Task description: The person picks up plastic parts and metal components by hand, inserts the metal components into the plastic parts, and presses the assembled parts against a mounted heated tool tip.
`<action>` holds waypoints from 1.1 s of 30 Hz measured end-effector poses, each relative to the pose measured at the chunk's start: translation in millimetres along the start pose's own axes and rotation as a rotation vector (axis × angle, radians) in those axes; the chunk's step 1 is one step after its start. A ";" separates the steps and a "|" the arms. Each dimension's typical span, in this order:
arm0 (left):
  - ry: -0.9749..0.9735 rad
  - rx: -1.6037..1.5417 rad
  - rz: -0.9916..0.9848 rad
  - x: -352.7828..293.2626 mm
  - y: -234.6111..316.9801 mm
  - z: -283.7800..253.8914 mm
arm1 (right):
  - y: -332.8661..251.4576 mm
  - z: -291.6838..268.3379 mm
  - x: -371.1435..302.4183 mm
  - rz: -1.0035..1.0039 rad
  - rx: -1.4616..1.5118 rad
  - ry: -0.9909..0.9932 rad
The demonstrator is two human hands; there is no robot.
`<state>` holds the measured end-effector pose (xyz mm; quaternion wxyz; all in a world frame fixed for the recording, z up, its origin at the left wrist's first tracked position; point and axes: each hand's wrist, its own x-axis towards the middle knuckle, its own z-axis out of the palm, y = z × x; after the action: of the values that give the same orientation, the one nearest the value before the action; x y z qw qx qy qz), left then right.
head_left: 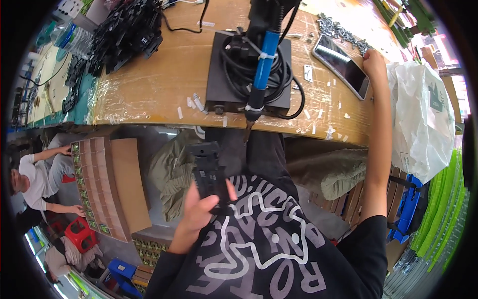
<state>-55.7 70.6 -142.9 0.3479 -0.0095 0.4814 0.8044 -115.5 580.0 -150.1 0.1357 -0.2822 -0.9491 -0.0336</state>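
Black plastic, and it's in the left hand [196,214]: the slim black part [208,172] stands just left of the frame's centre, below the bench [164,74] edge, thumb and fingers wrapped round its lower end. Up at the upper right goes the other arm, right hand [374,65] at the end of a scattering of small metal pieces [343,32], probably screws, just beyond the phone [343,67]. Those right fingers are curled in, but whether they pinch anything, one cannot tell from here! So the step in hand looks like fetching a fastener while the part waits. Top centre, the blue powered driver [267,52] hangs tip down, nobody touching it. What does the next move call for? Most likely a clean pick of one single piece, a fingertip job, with the left grip keeping the part steady; sweeping up several, or brushing the phone, would be the slip to avoid.
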 end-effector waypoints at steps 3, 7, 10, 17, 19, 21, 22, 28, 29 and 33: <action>-0.090 0.055 -0.010 4.3 -3.3 5.2 | 4.0 5.2 -1.7 -0.071 -0.181 0.027; -0.210 0.082 -0.015 3.1 3.0 8.4 | -22.4 -11.5 -20.0 -0.018 -0.080 0.229; -0.173 0.019 0.082 8.7 -9.2 12.2 | -20.6 -28.8 -34.9 -0.046 0.080 0.425; -0.096 -0.019 0.178 13.4 -14.3 16.3 | -93.5 -60.2 -106.9 -0.118 0.715 0.514; -0.097 -0.067 0.189 15.0 -13.2 19.8 | -122.6 -69.5 -141.7 -0.214 0.827 0.517; -0.044 0.006 0.204 16.5 -13.1 24.7 | -148.2 -74.7 -174.8 -0.178 1.096 0.456; -0.042 0.010 0.200 16.7 -14.3 26.2 | -160.6 -78.2 -191.9 -0.144 1.168 0.363; -0.044 0.026 0.358 18.5 -20.2 31.8 | -190.2 -80.1 -250.2 -0.262 1.588 0.004; -0.056 0.075 0.404 19.1 -21.7 31.5 | -192.4 -82.1 -254.5 -0.254 1.598 -0.013; -0.083 0.210 0.482 19.6 -22.1 31.2 | -201.0 -82.5 -263.8 -0.210 1.625 -0.029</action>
<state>-48.0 112.3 -150.0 0.1649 0.1744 0.5358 0.8095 6.8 261.0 -141.2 0.2817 -0.0058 -0.7006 0.6556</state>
